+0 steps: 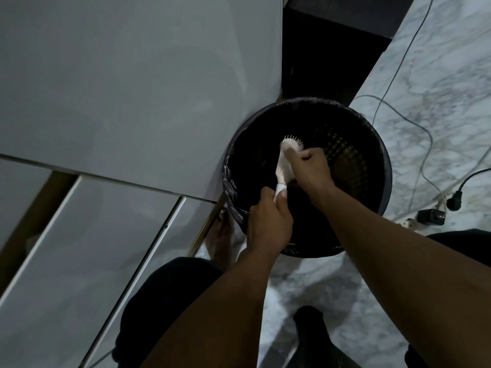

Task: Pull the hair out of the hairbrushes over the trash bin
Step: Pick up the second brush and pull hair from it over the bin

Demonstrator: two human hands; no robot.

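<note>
Your left hand (268,221) is wrapped around the white handle of the pale, oval plastic hairbrush (285,166), so that grip is closed on the brush at its near end. The brush rises away from that hand toward the far side, its head with thin pins tilted over the open mouth of the round black plastic trash bin (377,160). Your right hand (310,166) sits on the brush head, just right of it, with the fingers curled together against the pins; you cannot tell from this view whether any hair is pinched between them. Both hands hover inside the rim line of the bin, which is lined with a dark bag and stands on the white marbled floor (425,88). To the left of the bin is a large grey-white panel (119,88). On the floor to the right lie thin cables (425,144) and a black plug (454,199).
</note>
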